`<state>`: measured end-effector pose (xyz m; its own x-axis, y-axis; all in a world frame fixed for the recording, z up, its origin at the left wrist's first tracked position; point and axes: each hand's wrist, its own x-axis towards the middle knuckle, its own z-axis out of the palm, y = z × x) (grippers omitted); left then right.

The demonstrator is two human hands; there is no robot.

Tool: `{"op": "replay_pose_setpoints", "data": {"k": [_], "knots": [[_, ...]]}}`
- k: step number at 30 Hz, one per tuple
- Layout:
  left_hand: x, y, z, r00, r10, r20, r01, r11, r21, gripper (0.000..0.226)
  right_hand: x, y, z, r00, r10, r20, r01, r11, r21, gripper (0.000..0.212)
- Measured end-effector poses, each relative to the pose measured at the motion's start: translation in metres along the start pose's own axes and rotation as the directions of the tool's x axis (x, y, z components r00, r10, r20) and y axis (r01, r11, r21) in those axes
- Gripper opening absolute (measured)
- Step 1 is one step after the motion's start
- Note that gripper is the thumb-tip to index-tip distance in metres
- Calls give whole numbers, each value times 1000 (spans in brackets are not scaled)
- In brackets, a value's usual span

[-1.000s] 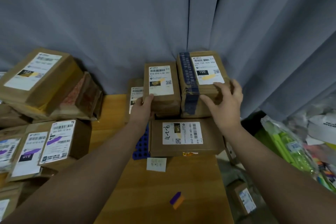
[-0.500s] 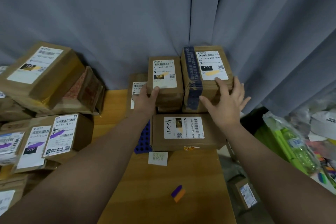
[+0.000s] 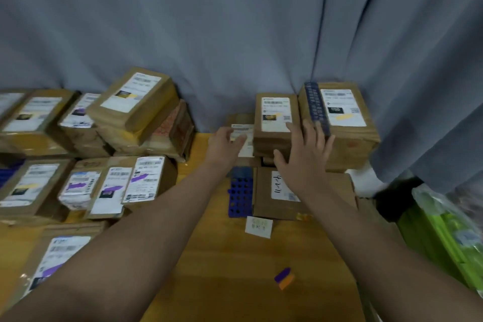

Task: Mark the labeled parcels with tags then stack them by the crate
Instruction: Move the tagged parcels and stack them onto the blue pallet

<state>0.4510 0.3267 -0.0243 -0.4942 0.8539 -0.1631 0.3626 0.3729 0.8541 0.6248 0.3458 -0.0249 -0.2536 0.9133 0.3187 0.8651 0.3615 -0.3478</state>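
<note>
Hovering beside the blue crate point(image 3: 240, 196), your left hand point(image 3: 226, 145) points loosely extended fingers, holding nothing, at a low parcel point(image 3: 243, 128). Your right hand point(image 3: 304, 159) spreads open fingers over the yellow-tagged parcel point(image 3: 275, 115) stacked there, though blur hides any contact. Other labeled parcels point(image 3: 109, 185) crowd the table point(image 3: 235, 269) at left, and purple and orange tags point(image 3: 285, 277) lie nearer you.

Parcel labels point(image 3: 275, 115) smeared unreadable, centre parcel point(image 3: 264, 196) half under the right forearm point(image 3: 326, 206), blue crate point(image 3: 239, 196) mostly covered, left-edge parcels point(image 3: 26, 188) cropped.
</note>
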Motion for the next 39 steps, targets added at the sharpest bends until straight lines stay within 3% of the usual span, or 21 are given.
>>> {"op": "replay_pose_setpoints", "data": {"k": [6,9,12,15,18,21,25,29,35,39], "knots": [[-20,-13,-87,957,262,-125,-235,952,194,35,0,-75,26,992,-110,64,101,987,127,55],[-31,-22,-130,933,305,-189,-265,941,211,31,-5,-113,43,980,-185,78,166,966,200,50],[-32,-36,-170,902,354,-246,-275,912,305,33,-12,-154,52,968,-213,135,146,909,390,48],[-22,-51,-202,889,328,-318,-139,858,495,48,-16,-189,56,964,-215,159,101,845,525,51],[-3,-60,-226,918,213,-334,-15,861,508,75,-14,-215,60,969,-195,152,83,835,544,52],[24,-68,-247,958,137,-253,23,840,542,102,-12,-230,64,978,-143,154,37,837,547,51],[57,-69,-261,997,49,-63,0,790,613,120,-12,-237,69,988,7,156,-91,840,535,50],[71,-71,-255,999,-16,27,-1,852,524,122,-14,-231,76,982,88,170,-166,833,528,50],[69,-74,-235,986,128,-102,-55,846,531,112,-8,-215,82,976,91,200,-179,857,483,54],[55,-63,-222,964,212,-162,-114,878,466,93,0,-201,75,980,57,192,-146,860,490,54]]}}
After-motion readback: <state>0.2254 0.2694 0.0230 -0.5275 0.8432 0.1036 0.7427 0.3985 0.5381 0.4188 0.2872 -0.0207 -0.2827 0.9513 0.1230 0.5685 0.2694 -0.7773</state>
